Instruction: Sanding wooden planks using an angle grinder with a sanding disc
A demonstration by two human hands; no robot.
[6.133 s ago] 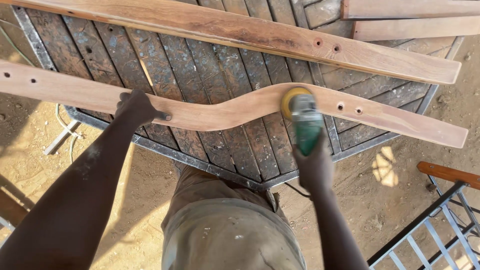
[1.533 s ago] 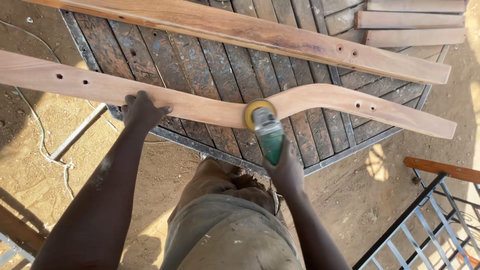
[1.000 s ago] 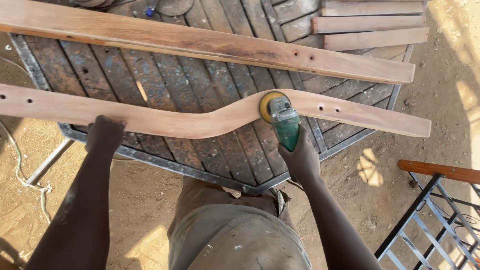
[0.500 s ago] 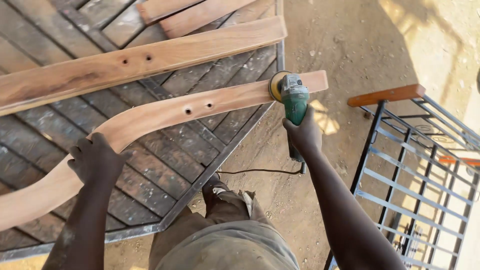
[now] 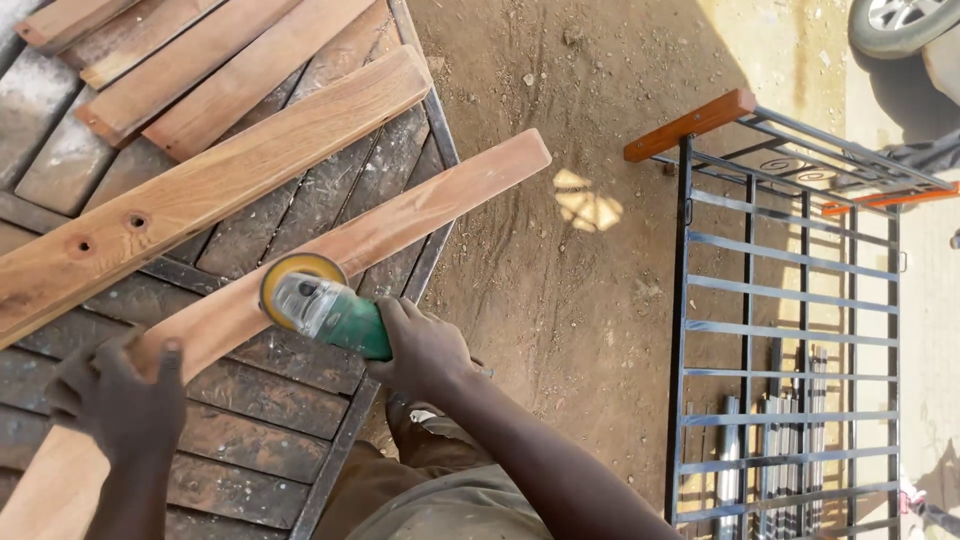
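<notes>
Clearly the work in hand is sanding: the right hand [image 5: 425,350] is clenched round the green body of an angle grinder [image 5: 320,305], whose yellow-rimmed disc lies flat against the top face of a long curved wooden piece [image 5: 350,245]. Just ahead of those fingers, the wood runs up and away to its squared end, which juts past the edge of the slatted workbench [image 5: 290,220]. The left hand [image 5: 120,400] is closed over the lower stretch of the same piece, fingers wrapped across its face and thumb up, pinning it down.

By my judgement, the sanding is somewhere along the straight upper portion, and the next pass calls for steady downward pressure from the holding hand while the disc stays flat.

Beyond the grinder fingertips lies a straight plank with two bored holes [image 5: 200,190], close beside the sanded piece and near enough to catch the disc if it wanders. More short boards [image 5: 190,60] are stacked further off. To the outside of the right wrist stands a blue metal railing frame [image 5: 780,330] with an orange wooden rail [image 5: 690,125] on bare dirt, well apart.
</notes>
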